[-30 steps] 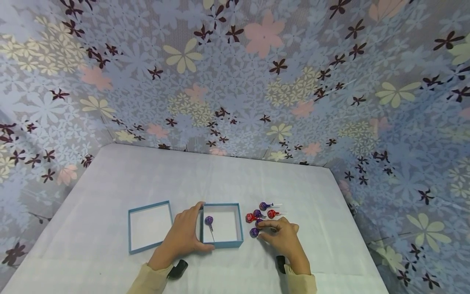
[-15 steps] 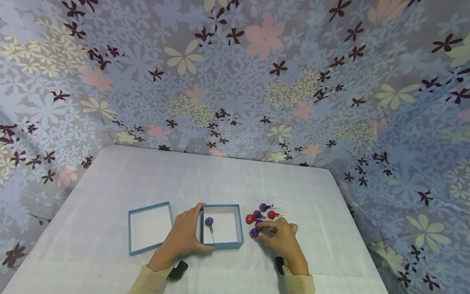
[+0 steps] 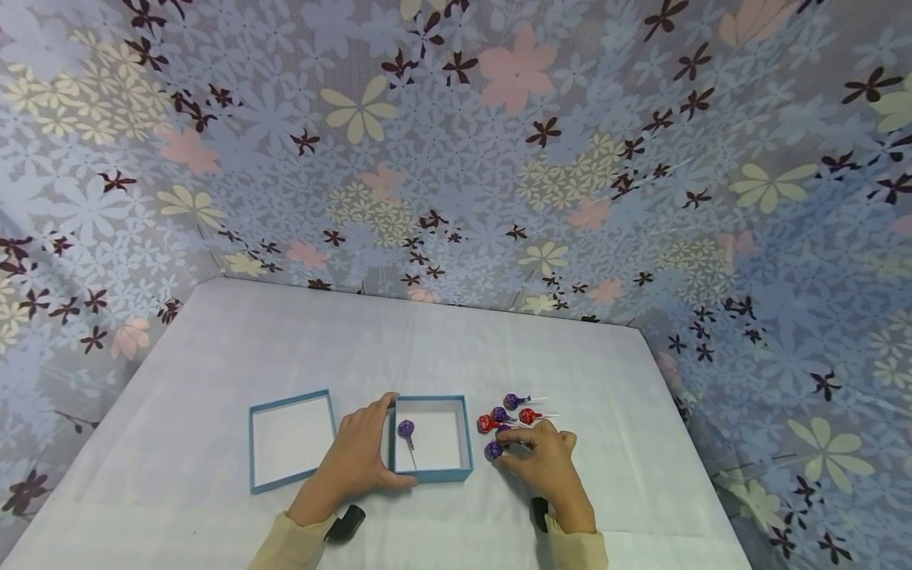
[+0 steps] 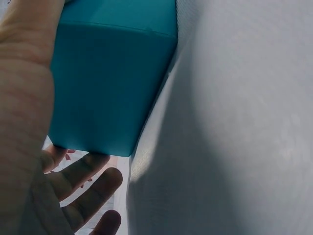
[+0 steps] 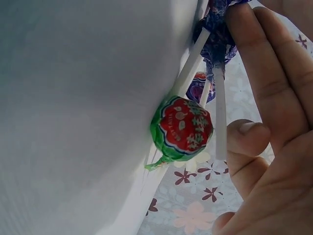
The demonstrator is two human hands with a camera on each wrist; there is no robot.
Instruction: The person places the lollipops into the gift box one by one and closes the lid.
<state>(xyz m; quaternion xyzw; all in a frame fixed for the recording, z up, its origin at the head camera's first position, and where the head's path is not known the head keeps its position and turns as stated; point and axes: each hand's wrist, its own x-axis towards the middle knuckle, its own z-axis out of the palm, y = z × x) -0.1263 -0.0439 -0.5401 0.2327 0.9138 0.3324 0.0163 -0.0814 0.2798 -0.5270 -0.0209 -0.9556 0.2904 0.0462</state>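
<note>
A teal box (image 3: 456, 473) stands open on the white table (image 3: 427, 340), with one purple lollipop (image 3: 405, 428) lying inside. My left hand (image 3: 365, 453) grips the box's left wall, thumb along its front; the left wrist view shows my palm (image 4: 24, 122) against the teal box (image 4: 112, 83). Right of the box lies a cluster of red and purple lollipops (image 3: 507, 413). My right hand (image 3: 522, 453) pinches the nearest purple lollipop (image 3: 493, 450). In the right wrist view my fingers (image 5: 264, 83) lie on the purple lollipop's wrapper (image 5: 218, 34), beside a red lollipop (image 5: 183, 128).
The box's lid (image 3: 290, 438) lies upturned to the left of my left hand. Flowered cloth (image 3: 456, 158) hangs behind and to both sides of the table. Black wrist mounts (image 3: 345, 522) show at my sleeves.
My right hand has crept slightly left and closed its fingers more tightly on the near purple lollipop. The left hand and the box have stayed put.
</note>
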